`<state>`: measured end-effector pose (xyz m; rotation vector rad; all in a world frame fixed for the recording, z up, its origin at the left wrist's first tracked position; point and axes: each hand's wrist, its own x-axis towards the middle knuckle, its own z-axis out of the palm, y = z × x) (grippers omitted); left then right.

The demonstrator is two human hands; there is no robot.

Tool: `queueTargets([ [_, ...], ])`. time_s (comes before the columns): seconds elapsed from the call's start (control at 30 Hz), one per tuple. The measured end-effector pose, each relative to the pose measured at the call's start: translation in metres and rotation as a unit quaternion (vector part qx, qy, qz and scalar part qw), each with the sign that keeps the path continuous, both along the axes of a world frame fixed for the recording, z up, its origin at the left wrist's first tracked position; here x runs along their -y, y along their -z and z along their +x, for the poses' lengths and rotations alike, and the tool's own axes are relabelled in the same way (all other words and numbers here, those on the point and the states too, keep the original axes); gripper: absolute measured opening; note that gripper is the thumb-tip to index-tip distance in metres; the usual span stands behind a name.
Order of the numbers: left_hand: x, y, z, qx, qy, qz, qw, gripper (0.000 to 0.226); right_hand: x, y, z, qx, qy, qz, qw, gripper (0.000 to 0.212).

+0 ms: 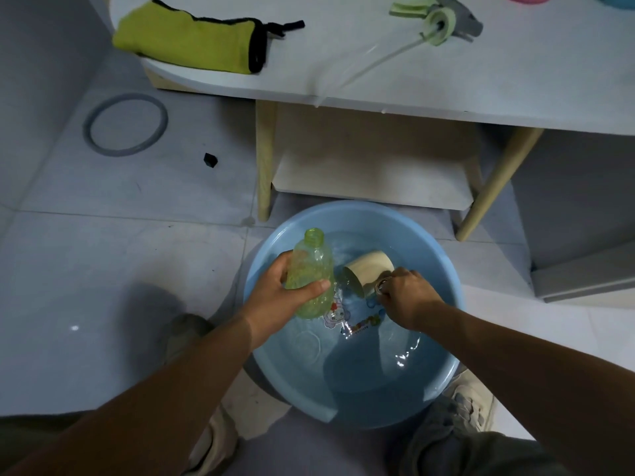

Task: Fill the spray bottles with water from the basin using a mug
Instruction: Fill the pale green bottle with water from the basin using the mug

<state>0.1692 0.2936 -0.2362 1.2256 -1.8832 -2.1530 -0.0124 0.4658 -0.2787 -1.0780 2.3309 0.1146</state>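
Note:
A blue basin (275, 369) of water sits on the floor between my feet. My left hand (275, 297) grips a green see-through spray bottle (311, 269) with no cap, held upright over the basin's left side. Beside it, my right hand (405, 297) holds a cream mug (369, 267) by its handle; the mug is tipped on its side, mouth toward the bottle and dipping into the water. The bottle's spray head (443, 18) with its long dip tube lies on the white table above.
The white table (515, 80) with wooden legs (264, 166) and a low shelf stands just beyond the basin. A yellow-green cloth (189, 37) lies on its left end. A grey ring (125, 124) and a small black piece (210, 160) lie on the tiled floor.

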Motion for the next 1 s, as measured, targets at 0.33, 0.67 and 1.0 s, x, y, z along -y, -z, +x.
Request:
queueTargets([
  [0.33,0.001,-0.008,0.009,-0.004,0.012,-0.031,0.999,0.051,-0.007,-0.017,-0.002,0.384,0.413,-0.198,0.802,0.014],
  [0.67,-0.003,-0.032,0.007,-0.054,0.003,-0.055,0.997,0.066,-0.014,-0.086,-0.012,0.434,0.370,-0.276,0.774,0.032],
  [1.0,-0.011,-0.052,0.006,-0.088,0.021,-0.100,0.991,0.045,-0.041,-0.194,-0.017,0.405,0.332,-0.384,0.761,0.035],
])
